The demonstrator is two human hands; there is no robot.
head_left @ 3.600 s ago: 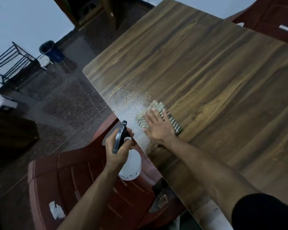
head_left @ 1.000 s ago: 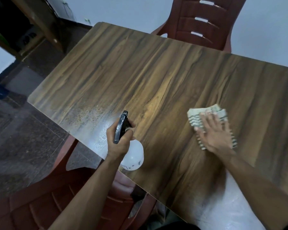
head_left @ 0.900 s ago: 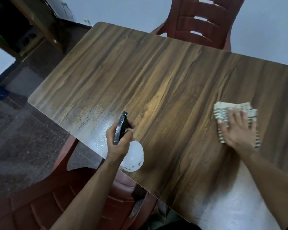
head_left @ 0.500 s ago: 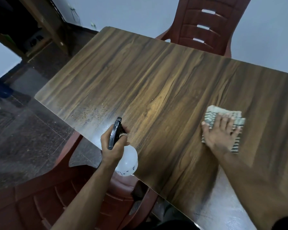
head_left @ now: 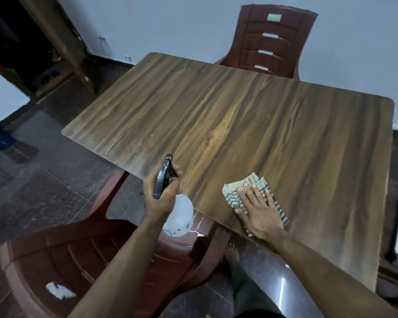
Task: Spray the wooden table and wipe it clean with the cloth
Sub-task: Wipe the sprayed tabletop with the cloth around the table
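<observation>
**newbie:** Fingers point(head_left: 254, 191) of your right hand point(head_left: 260, 212) are spread flat, pressing the striped cloth point(head_left: 236, 198) onto the wooden table point(head_left: 239, 125) near its front edge, not gripping it. Left hand point(head_left: 161, 193) is wrapped tight round the spray bottle point(head_left: 178, 214), which hangs just off the table's edge.

**regular:** Yeah, what I'd watch is that cloth. It's so close to the edge that one pull toward you could drag it off. Also those speckles point(head_left: 136, 149) near the left corner look unwiped, easy to miss.

**newbie:** Anything in the way?

**regular:** Tabletop's bare. The red chair point(head_left: 78, 260) sits tucked under the near-left corner, so you'd have to lean to reach that part. Another chair point(head_left: 271, 40) stands at the far side, and your bare foot point(head_left: 232, 255) is under the edge.
</observation>
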